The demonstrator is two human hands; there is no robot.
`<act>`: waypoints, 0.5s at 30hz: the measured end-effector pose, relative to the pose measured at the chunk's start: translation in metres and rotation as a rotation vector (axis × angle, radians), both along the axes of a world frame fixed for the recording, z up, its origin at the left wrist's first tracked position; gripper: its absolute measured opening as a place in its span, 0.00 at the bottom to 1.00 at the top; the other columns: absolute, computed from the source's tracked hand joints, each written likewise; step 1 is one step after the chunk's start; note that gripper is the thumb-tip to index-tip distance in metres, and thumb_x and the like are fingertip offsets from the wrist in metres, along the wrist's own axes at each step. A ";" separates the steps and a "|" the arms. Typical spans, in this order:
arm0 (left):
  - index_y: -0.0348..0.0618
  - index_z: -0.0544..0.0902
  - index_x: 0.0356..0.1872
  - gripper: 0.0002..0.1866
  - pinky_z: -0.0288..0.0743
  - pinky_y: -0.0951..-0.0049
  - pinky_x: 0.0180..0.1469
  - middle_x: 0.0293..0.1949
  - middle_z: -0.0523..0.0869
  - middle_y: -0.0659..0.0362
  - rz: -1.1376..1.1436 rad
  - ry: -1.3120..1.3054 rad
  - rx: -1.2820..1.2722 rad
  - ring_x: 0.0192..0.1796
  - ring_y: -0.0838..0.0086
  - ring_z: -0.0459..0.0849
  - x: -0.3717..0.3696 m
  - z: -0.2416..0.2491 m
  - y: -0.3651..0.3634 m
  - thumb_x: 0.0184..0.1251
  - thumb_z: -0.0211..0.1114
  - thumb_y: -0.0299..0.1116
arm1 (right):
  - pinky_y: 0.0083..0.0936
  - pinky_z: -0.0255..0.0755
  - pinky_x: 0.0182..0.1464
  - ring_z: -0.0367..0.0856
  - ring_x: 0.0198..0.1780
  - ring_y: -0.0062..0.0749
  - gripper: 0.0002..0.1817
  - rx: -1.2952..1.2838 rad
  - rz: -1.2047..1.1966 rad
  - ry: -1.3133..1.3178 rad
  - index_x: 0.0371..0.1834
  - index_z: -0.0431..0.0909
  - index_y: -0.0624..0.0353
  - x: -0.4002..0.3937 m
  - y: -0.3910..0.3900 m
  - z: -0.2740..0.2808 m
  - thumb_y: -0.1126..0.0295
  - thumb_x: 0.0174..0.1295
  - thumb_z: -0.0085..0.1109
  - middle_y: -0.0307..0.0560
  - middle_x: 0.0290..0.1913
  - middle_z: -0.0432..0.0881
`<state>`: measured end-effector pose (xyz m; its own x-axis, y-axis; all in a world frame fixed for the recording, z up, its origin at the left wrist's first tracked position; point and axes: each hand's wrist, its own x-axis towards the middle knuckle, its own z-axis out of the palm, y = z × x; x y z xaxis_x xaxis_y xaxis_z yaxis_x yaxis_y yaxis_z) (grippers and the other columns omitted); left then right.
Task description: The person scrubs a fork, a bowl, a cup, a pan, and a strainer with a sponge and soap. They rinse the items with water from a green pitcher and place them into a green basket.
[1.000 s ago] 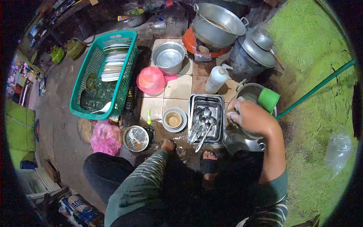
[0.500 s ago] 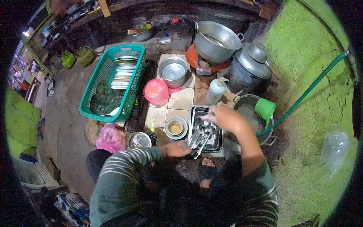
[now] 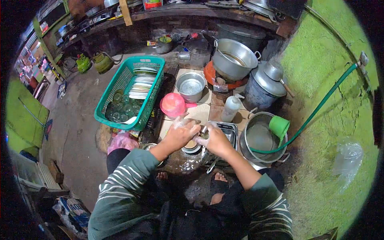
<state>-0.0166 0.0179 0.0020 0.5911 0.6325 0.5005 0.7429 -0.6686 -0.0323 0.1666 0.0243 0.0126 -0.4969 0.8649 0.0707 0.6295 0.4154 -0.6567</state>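
My left hand (image 3: 181,133) and my right hand (image 3: 216,141) meet above a small stack of bowls (image 3: 191,150), fingers bent and whitened with suds. Both are closed around shiny metal cutlery (image 3: 204,130); whether it is one piece or more is hidden by the fingers. Just right of them lies a rectangular metal tray (image 3: 233,138), partly covered by my right hand. A spoon (image 3: 212,165) sticks out over the tray's near edge. Wet, foamy ground shows below the hands.
A green basket (image 3: 105,122) with plates and glasses stands left. Beyond my hands are a pink dipper (image 3: 173,105), a metal pot (image 3: 191,86) and a pump bottle (image 3: 231,109). At right, a large pot (image 3: 245,138) holds a green dipper (image 3: 279,126) and a hose (image 3: 320,105).
My right hand has come from over the tray toward the left, bringing metal cutlery. My left hand has risen from the tray's near corner to meet it. The view has shifted slightly.
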 end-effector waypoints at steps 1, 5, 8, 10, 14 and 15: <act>0.49 0.73 0.38 0.09 0.62 0.58 0.63 0.42 0.81 0.62 0.056 -0.017 0.031 0.46 0.70 0.80 0.002 0.005 -0.002 0.56 0.58 0.36 | 0.43 0.69 0.50 0.73 0.50 0.58 0.28 0.096 -0.083 0.055 0.46 0.69 0.64 -0.002 -0.002 0.002 0.54 0.51 0.66 0.63 0.46 0.73; 0.50 0.75 0.37 0.08 0.62 0.56 0.61 0.42 0.81 0.62 0.159 -0.076 0.011 0.45 0.69 0.80 0.008 0.010 -0.011 0.57 0.59 0.36 | 0.43 0.70 0.48 0.75 0.48 0.55 0.23 0.223 -0.100 0.018 0.45 0.70 0.60 -0.004 -0.012 0.022 0.61 0.49 0.67 0.58 0.43 0.73; 0.50 0.76 0.39 0.10 0.67 0.59 0.56 0.41 0.81 0.60 0.170 -0.064 -0.087 0.43 0.66 0.81 0.006 0.007 -0.016 0.57 0.60 0.38 | 0.43 0.68 0.45 0.73 0.46 0.57 0.21 0.185 -0.041 0.038 0.39 0.69 0.60 0.001 -0.008 0.019 0.62 0.49 0.68 0.57 0.41 0.71; 0.46 0.76 0.43 0.11 0.70 0.60 0.52 0.41 0.80 0.56 0.120 -0.100 -0.253 0.43 0.61 0.80 0.001 0.010 -0.014 0.59 0.59 0.35 | 0.42 0.70 0.44 0.74 0.45 0.54 0.17 0.184 -0.060 0.032 0.37 0.71 0.58 0.003 -0.008 0.024 0.64 0.49 0.66 0.55 0.40 0.72; 0.41 0.73 0.52 0.15 0.75 0.60 0.45 0.42 0.81 0.51 0.090 -0.244 -0.780 0.42 0.57 0.81 -0.016 -0.026 -0.001 0.68 0.53 0.35 | 0.40 0.73 0.39 0.77 0.42 0.48 0.12 0.416 0.040 -0.253 0.37 0.73 0.55 0.000 -0.008 0.020 0.67 0.50 0.63 0.52 0.40 0.73; 0.42 0.74 0.53 0.19 0.76 0.65 0.45 0.40 0.83 0.53 0.041 -0.566 -1.112 0.39 0.67 0.83 -0.022 -0.050 0.006 0.72 0.50 0.45 | 0.39 0.74 0.38 0.78 0.41 0.46 0.11 0.490 0.099 -0.343 0.36 0.73 0.54 -0.002 -0.010 0.017 0.67 0.51 0.60 0.50 0.40 0.73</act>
<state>-0.0382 0.0237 -0.0482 0.4374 0.8884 -0.1391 0.4889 -0.1052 0.8660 0.1646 0.0144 0.0301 -0.6380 0.7207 0.2710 0.7146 0.6853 -0.1404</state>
